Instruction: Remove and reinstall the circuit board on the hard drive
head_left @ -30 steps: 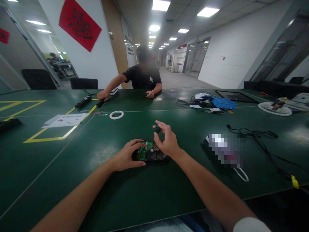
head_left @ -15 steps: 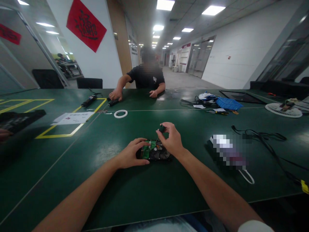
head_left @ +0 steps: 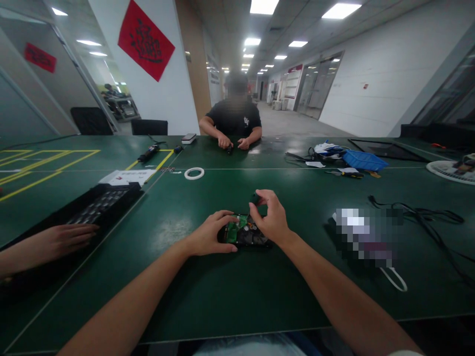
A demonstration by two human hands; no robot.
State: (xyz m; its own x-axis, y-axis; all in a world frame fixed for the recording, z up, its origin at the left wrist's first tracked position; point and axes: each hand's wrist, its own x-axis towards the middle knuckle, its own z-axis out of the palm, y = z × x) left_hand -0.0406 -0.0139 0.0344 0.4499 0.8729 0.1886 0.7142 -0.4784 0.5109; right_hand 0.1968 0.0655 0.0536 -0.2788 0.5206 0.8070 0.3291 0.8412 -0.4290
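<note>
A hard drive (head_left: 254, 238) lies flat on the green table in front of me, with its green circuit board (head_left: 234, 230) facing up. My left hand (head_left: 213, 235) is closed around its left end, fingers on the far edge and thumb along the near edge. Above the drive's right part, my right hand (head_left: 272, 215) pinches the short dark green handle of a screwdriver (head_left: 254, 199). The screwdriver stands nearly upright, its shaft pointing down at the board. Where the tip meets the drive is too small to make out.
At left, another person's hand (head_left: 55, 244) rests on a black keyboard-like panel (head_left: 100, 205). A co-worker (head_left: 233, 116) sits opposite. A white ring (head_left: 194, 173), a blue tray (head_left: 365, 160), a yellow-black screwdriver (head_left: 345, 173), black cables (head_left: 419, 212) and a pixelated object with a white strap (head_left: 395, 279) lie around.
My view has shifted slightly left. Both hands keep their hold on the drive and screwdriver. The co-worker's arm has drawn back with a dark object, and the panel at left has come closer.
</note>
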